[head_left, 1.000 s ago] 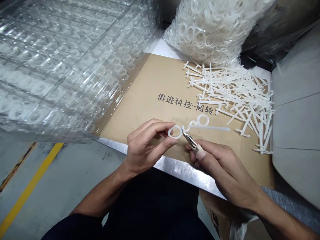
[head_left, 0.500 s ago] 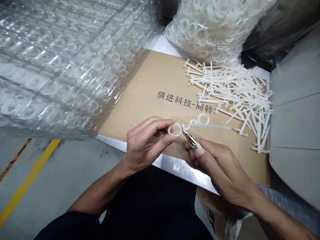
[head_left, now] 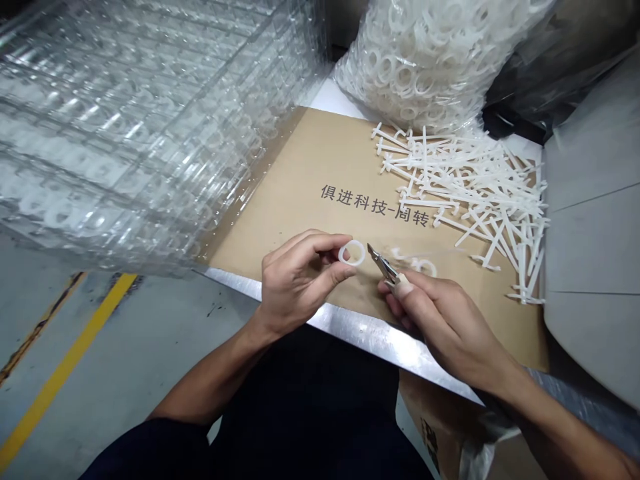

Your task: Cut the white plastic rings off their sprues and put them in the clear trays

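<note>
A small white plastic ring [head_left: 351,253] sits in the air above the cardboard on my head-camera feed, pinched at its edge by the person's left hand [head_left: 300,283]. The thumb and forefinger of that hand close on the ring, and the other fingers [head_left: 320,250] curl in behind it. The right hand [head_left: 445,327] is just beside it, its fingers [head_left: 425,293] wrapped firmly around a slim steel-bladed cutting tool [head_left: 383,263]. The tool's tip points up and left toward the ring but doesn't touch it. I can't tell from here whether the tool is a knife or small snips.

Under the right hand, a translucent white ring-and-stem piece [head_left: 415,265] lies on the cardboard, too faint for me to make out clearly. The tan cardboard sheet [head_left: 300,160] covers the tabletop and carries black Chinese printing [head_left: 375,205]. To its right lies a loose heap of white plastic stems [head_left: 465,180], and beyond that bulges a transparent bag of white rings [head_left: 425,67]. A tall stack of transparent moulded plastic trays [head_left: 125,133] overhangs the cardboard's left side. The bright steel edge of the tabletop [head_left: 360,327] runs in front of the person's dark trousers [head_left: 300,413], and a yellow line [head_left: 65,373] marks the grey floor below.
</note>
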The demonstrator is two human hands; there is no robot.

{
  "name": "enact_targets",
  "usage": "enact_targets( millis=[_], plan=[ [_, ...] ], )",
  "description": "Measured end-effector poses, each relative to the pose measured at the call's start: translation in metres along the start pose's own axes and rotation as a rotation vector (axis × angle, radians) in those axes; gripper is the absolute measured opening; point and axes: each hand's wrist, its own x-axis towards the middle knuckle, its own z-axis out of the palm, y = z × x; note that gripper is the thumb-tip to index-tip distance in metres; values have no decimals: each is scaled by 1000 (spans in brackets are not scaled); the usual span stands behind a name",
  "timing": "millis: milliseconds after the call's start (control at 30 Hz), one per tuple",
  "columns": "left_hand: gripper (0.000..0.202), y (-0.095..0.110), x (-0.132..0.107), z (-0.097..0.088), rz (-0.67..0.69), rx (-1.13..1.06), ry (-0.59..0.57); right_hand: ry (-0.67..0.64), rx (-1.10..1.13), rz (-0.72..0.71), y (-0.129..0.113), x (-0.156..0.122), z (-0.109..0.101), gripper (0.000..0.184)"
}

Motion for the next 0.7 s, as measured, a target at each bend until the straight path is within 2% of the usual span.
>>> enact_targets(
  millis=[167,700],
  plan=[
    [30,-1,-1,-1,11,27,37,-42,57,16,3,-3,-1,43],
    [29,2,1,-1,71,55,59,-68,129,6,-5,-1,-5,42]
  ],
)
